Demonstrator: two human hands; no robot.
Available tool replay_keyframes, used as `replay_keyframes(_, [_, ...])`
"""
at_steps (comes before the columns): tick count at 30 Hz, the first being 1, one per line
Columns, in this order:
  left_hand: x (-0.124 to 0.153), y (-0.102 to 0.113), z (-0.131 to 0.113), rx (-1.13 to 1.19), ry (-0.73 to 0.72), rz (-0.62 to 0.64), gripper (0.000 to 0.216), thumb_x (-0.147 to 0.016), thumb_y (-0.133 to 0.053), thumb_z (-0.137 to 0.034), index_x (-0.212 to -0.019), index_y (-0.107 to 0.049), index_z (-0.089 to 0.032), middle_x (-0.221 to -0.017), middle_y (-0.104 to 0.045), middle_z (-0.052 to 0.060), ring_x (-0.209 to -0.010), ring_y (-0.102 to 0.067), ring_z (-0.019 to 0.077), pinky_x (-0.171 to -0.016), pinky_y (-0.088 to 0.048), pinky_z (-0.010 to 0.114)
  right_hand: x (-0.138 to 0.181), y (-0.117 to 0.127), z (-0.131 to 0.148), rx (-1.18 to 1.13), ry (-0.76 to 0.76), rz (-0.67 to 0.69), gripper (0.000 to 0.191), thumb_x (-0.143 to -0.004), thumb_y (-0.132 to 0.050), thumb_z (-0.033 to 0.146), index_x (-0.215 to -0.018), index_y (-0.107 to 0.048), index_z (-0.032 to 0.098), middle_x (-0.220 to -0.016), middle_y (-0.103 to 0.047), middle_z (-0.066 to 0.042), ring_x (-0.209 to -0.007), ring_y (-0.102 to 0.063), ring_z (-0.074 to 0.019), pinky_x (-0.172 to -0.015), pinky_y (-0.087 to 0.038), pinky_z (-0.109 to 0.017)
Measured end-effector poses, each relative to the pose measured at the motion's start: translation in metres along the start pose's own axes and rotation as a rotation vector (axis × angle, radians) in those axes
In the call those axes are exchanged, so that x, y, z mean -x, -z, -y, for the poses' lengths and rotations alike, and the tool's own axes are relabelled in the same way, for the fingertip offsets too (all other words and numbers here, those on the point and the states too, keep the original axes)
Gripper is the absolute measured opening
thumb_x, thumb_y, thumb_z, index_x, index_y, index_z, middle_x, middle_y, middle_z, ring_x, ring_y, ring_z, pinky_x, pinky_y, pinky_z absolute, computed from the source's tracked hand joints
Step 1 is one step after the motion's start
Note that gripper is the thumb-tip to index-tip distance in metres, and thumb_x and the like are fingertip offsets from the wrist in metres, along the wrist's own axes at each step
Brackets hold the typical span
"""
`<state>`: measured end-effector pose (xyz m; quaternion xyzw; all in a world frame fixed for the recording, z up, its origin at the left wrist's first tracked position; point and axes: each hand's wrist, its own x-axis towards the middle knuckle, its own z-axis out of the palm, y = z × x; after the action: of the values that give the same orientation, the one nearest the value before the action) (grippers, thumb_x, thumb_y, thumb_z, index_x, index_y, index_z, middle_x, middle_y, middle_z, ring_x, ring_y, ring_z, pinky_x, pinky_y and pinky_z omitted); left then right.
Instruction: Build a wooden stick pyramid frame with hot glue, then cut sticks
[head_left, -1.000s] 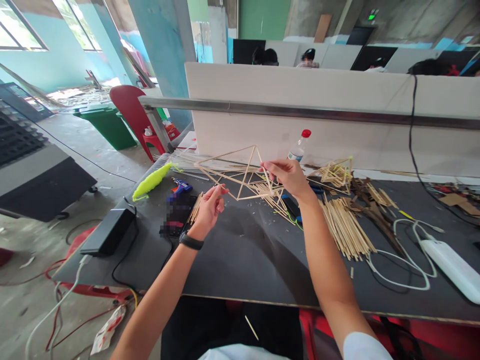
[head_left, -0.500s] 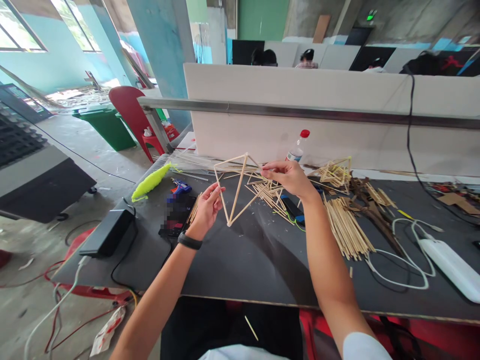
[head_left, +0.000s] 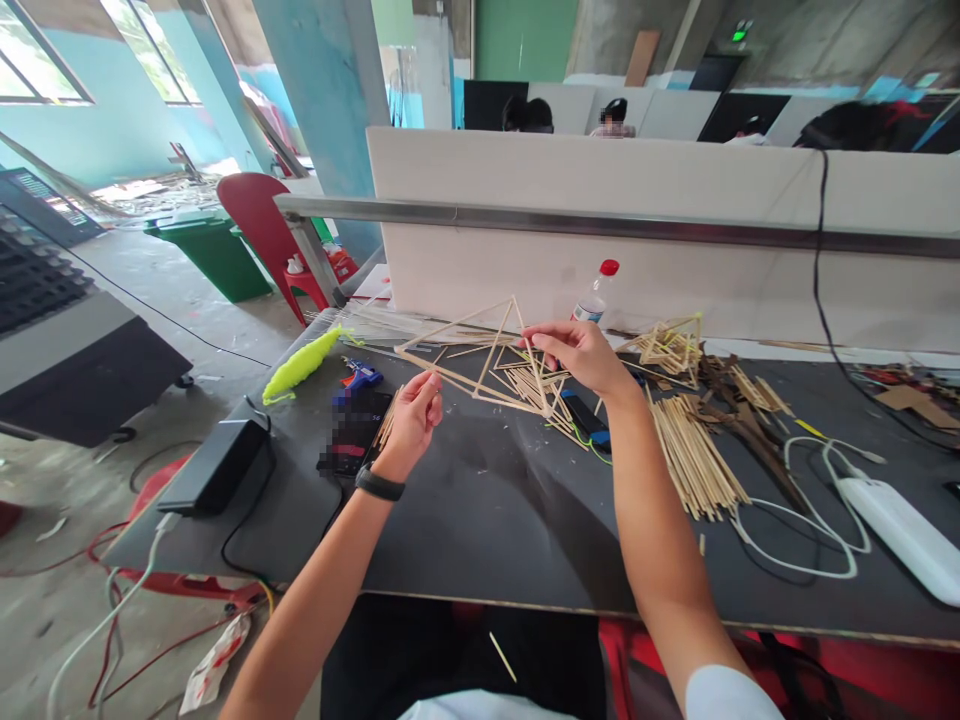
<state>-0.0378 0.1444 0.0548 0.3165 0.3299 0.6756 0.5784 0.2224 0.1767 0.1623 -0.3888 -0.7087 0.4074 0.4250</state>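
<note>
A frame of thin wooden sticks [head_left: 492,355], joined at its corners into triangles, is held up above the dark table. My left hand [head_left: 415,418] pinches its lower stick near the left corner between thumb and fingertips. On the other side, my right hand [head_left: 581,355] is closed on the slanting stick at the frame's right end. Behind the frame lie loose sticks [head_left: 525,385], partly hidden by it. A blue glue gun [head_left: 363,376] and a dark phone-like device [head_left: 356,430] rest left of my left hand.
A bundle of sticks [head_left: 694,455] and more stick frames [head_left: 667,345] lie to the right, near a white power bank [head_left: 904,535] with its cable. A bottle [head_left: 595,297] stands by the white partition [head_left: 660,185]. A black adapter [head_left: 214,465] sits at the table's left.
The stick frame has turned between my hands. One corner now points left past my left hand, and its lowest corner has swung up and right. Both hands stay nearly in place.
</note>
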Motion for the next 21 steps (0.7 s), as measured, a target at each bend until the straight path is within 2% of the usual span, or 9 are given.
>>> replay_keyframes(4, [0.001, 0.001, -0.002, -0.027, -0.021, 0.024, 0.034, -0.069, -0.086, -0.035, -0.095, -0.072, -0.017, -0.078, -0.07, -0.002, -0.037, -0.039, -0.0004, -0.034, -0.027, 0.015, 0.0, 0.0, -0.001, 0.029, -0.016, -0.026, 0.028, -0.081, -0.077, 0.047, -0.096, -0.078, 0.025, -0.096, -0.078, -0.006, -0.067, -0.06, -0.0147, -0.054, -0.045, -0.031])
replay_keyframes(7, [0.0, 0.002, -0.002, -0.015, -0.016, 0.033, 0.033, -0.07, -0.081, -0.033, -0.097, -0.073, -0.016, -0.086, -0.076, 0.004, -0.037, -0.04, 0.0004, -0.035, -0.029, 0.016, -0.001, 0.0, -0.003, 0.012, -0.017, -0.034, 0.032, -0.078, -0.079, 0.048, -0.101, -0.075, 0.025, -0.091, -0.078, -0.006, -0.076, -0.066, -0.0186, -0.056, -0.047, -0.031])
replay_keyframes(12, [-0.003, 0.003, -0.001, -0.003, -0.004, 0.007, 0.03, -0.066, -0.083, -0.031, -0.089, -0.074, -0.014, -0.076, -0.075, 0.005, -0.036, -0.035, -0.0003, -0.035, -0.027, 0.015, -0.001, 0.002, -0.007, 0.012, -0.027, -0.051, 0.041, -0.077, -0.08, 0.048, -0.109, -0.074, 0.024, -0.091, -0.078, -0.006, -0.083, -0.069, -0.0212, -0.062, -0.051, -0.033])
replay_keyframes(15, [-0.003, 0.002, 0.0, -0.009, 0.016, 0.014, 0.03, -0.066, -0.085, -0.034, -0.085, -0.073, -0.014, -0.073, -0.073, 0.004, -0.038, -0.037, 0.0002, -0.036, -0.029, 0.014, -0.002, 0.002, -0.008, 0.036, -0.012, -0.056, 0.036, -0.077, -0.08, 0.046, -0.105, -0.077, 0.023, -0.097, -0.078, -0.007, -0.089, -0.07, -0.022, -0.07, -0.054, -0.035])
replay_keyframes(18, [-0.001, 0.002, -0.001, -0.004, 0.033, 0.034, 0.034, -0.066, -0.088, -0.037, -0.087, -0.072, -0.015, -0.073, -0.072, 0.002, -0.04, -0.038, 0.0002, -0.037, -0.028, 0.013, -0.003, 0.003, -0.011, 0.108, 0.036, -0.083, 0.029, -0.079, -0.079, 0.046, -0.097, -0.08, 0.024, -0.097, -0.077, -0.005, -0.083, -0.067, -0.0191, -0.07, -0.052, -0.035])
replay_keyframes(21, [0.0, 0.001, -0.002, 0.008, 0.038, 0.028, 0.04, -0.064, -0.09, -0.033, -0.097, -0.071, -0.018, -0.077, -0.072, 0.0, -0.04, -0.036, -0.0009, -0.038, -0.029, 0.013, -0.004, 0.004, -0.013, 0.183, 0.089, -0.12, 0.026, -0.081, -0.078, 0.049, -0.094, -0.081, 0.026, -0.094, -0.076, -0.004, -0.074, -0.061, -0.0162, -0.066, -0.048, -0.034])
